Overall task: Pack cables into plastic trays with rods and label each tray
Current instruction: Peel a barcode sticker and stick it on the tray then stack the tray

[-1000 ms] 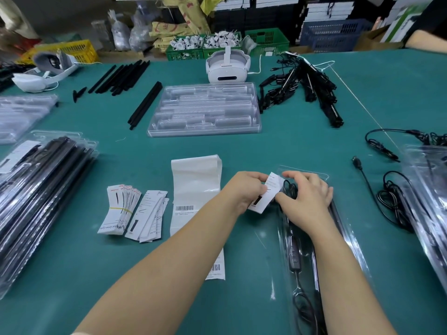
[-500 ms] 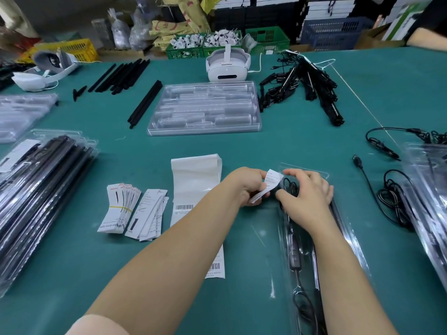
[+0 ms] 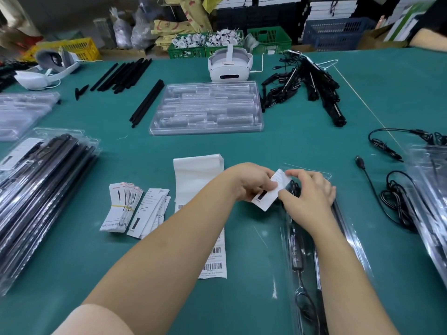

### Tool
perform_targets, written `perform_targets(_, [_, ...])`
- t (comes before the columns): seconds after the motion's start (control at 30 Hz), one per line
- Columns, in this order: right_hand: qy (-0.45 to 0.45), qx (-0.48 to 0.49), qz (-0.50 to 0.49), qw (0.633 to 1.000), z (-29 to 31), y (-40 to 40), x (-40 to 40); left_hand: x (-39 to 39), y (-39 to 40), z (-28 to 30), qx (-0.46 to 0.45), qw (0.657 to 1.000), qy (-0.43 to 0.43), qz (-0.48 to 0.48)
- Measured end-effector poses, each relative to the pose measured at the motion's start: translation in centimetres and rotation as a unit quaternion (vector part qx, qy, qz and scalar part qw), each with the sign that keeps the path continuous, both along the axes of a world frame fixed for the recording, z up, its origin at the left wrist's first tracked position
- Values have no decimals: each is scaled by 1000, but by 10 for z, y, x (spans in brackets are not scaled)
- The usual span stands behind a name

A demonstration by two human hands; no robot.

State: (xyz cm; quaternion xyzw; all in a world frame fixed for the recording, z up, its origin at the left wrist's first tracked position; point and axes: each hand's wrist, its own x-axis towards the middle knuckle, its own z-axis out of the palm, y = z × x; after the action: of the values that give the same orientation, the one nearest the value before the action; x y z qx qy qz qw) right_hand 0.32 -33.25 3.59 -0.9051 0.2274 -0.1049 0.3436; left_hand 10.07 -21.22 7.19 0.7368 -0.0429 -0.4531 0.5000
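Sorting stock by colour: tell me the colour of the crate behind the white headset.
Green crate, openwork sides, behind the white headset; head view.

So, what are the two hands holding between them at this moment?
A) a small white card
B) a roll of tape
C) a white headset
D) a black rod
A: the left hand and right hand both pinch a small white card above the clear tray.

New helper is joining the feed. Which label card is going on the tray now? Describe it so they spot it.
Start at the long clear tray near the table's right front. At its far end both hands pinch one white card. Unlike the banded stack to the left, it is single and lifted.
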Motion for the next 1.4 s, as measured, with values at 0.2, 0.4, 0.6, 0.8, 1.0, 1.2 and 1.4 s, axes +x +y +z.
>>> perform_targets(0.2, [0, -2, -4, 1000, -1, -1, 2, 0, -6, -2, -9, 996, -36, 78])
perform_targets(0.4, [0, -7, -7, 1000, -1, 0, 1, -1, -3, -4, -89, 988, 28, 121])
perform_targets(0.6, [-7, 7, -14, 1000, 2, 0, 1, -1, -9, 3, -135, 975, 77, 159])
perform_targets(0.8, [-15, 13, -17, 1000, 2, 0, 1, -5, -11, 2, -122, 971, 101, 181])
perform_targets(1.0, [-8, 15, -12, 1000, 1, 0, 1, -5, -16, 2, -108, 969, 115, 191])
perform_targets(1.2, [-1, 19, -8, 1000, 2, 0, 1, -4, -18, -1, -114, 966, 121, 197])
perform_targets(1.4, [-14, 31, -21, 999, 4, 0, 2, -8, -15, 2, -111, 971, 120, 177])
